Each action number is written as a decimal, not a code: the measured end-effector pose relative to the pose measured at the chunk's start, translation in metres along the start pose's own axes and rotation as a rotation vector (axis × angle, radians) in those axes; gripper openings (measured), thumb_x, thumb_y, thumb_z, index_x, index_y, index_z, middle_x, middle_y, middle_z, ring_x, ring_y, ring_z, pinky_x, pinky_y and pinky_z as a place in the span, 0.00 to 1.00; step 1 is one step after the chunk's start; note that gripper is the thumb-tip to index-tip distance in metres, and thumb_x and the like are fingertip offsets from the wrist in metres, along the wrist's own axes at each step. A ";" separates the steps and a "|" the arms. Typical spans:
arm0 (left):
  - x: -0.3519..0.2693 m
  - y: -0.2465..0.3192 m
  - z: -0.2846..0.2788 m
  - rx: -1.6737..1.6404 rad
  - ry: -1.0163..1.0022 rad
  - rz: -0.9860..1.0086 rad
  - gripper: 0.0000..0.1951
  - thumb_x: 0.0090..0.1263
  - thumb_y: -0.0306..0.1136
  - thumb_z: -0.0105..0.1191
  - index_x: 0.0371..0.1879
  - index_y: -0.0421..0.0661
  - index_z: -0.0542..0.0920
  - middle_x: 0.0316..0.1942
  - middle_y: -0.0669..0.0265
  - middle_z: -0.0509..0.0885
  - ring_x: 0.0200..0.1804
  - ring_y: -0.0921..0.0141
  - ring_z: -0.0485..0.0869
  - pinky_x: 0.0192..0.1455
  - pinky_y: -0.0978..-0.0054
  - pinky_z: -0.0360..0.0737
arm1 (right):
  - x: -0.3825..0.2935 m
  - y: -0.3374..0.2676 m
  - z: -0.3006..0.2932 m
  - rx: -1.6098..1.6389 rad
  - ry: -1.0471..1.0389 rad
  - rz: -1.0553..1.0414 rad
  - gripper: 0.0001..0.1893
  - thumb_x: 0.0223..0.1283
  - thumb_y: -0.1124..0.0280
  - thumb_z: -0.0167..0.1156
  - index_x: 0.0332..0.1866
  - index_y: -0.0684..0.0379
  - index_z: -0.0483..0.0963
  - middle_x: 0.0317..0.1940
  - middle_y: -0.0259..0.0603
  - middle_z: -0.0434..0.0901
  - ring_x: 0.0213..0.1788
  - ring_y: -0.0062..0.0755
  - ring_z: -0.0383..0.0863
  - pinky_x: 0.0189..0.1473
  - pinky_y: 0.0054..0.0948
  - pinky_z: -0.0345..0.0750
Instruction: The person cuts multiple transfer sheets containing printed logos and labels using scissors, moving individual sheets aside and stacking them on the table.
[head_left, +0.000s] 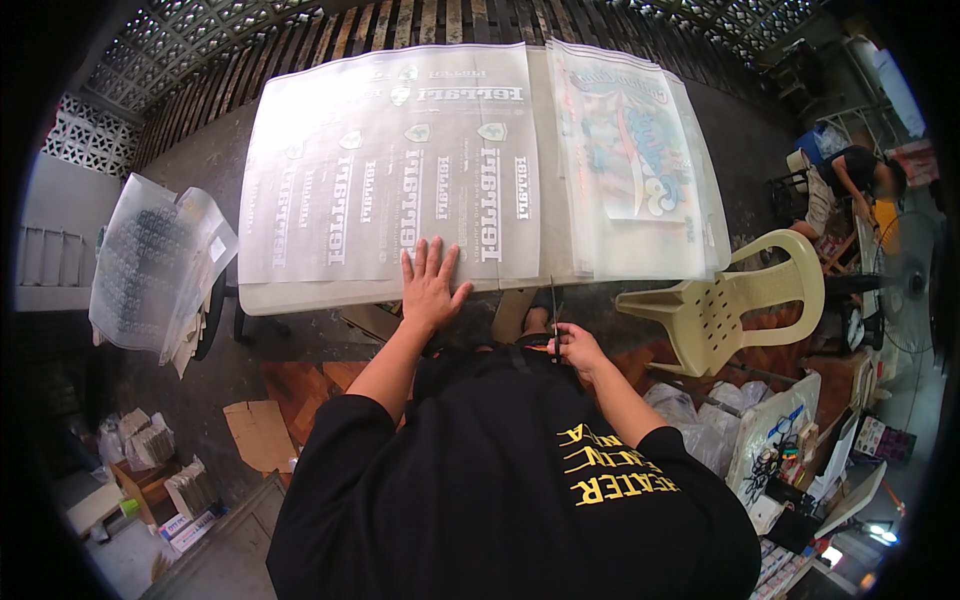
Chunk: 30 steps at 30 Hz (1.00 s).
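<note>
My left hand (429, 289) rests palm down, fingers spread, on the near edge of a large translucent sheet (337, 142) with white lettering and shield emblems. The sheet spreads over the left and middle of a pale table (300, 300). Below the table's front edge, my right hand (576, 349) grips a thin-bladed tool (555, 307) by its dark handle. Its blade points up towards the edge. Seen edge-on, the tool could be scissors or a knife; I cannot tell which. A stack of translucent sheets with coloured print (637, 157) lies on the table's right part.
A cream plastic chair (712, 315) stands close at the right. More translucent sheets (150, 262) are piled at the left. Behind the table is a slatted wooden pallet (420, 22). A person (855, 172) sits bent over at the far right, near a fan (911, 281).
</note>
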<state>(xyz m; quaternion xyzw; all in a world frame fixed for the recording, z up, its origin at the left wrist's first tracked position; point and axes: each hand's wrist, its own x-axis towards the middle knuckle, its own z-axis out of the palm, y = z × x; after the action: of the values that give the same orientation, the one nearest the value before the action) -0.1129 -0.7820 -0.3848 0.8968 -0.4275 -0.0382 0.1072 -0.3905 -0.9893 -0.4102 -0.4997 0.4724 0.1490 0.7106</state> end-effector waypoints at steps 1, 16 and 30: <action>0.000 0.000 0.000 0.001 0.001 -0.001 0.39 0.74 0.60 0.51 0.81 0.56 0.61 0.83 0.55 0.54 0.85 0.51 0.45 0.83 0.41 0.35 | 0.000 0.001 0.000 0.006 0.002 -0.001 0.30 0.65 0.78 0.66 0.72 0.57 0.67 0.45 0.34 0.83 0.47 0.25 0.85 0.46 0.29 0.82; -0.002 0.003 0.006 0.012 0.077 0.001 0.42 0.71 0.58 0.56 0.82 0.56 0.59 0.83 0.54 0.53 0.85 0.51 0.45 0.81 0.32 0.35 | 0.003 0.002 0.001 -0.028 0.035 0.014 0.29 0.65 0.80 0.66 0.70 0.57 0.68 0.45 0.33 0.84 0.49 0.25 0.84 0.49 0.31 0.82; 0.015 0.026 -0.002 -0.169 0.014 0.387 0.26 0.67 0.31 0.62 0.67 0.55 0.78 0.59 0.63 0.83 0.62 0.60 0.81 0.80 0.43 0.57 | -0.011 0.021 -0.021 -0.100 0.112 -0.161 0.32 0.58 0.81 0.72 0.69 0.65 0.70 0.36 0.34 0.84 0.37 0.21 0.81 0.38 0.22 0.75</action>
<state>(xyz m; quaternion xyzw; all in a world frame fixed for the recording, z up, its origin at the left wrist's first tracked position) -0.1228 -0.8095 -0.3762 0.7862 -0.5862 -0.0461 0.1902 -0.4215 -0.9944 -0.4139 -0.5785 0.4615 0.0868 0.6669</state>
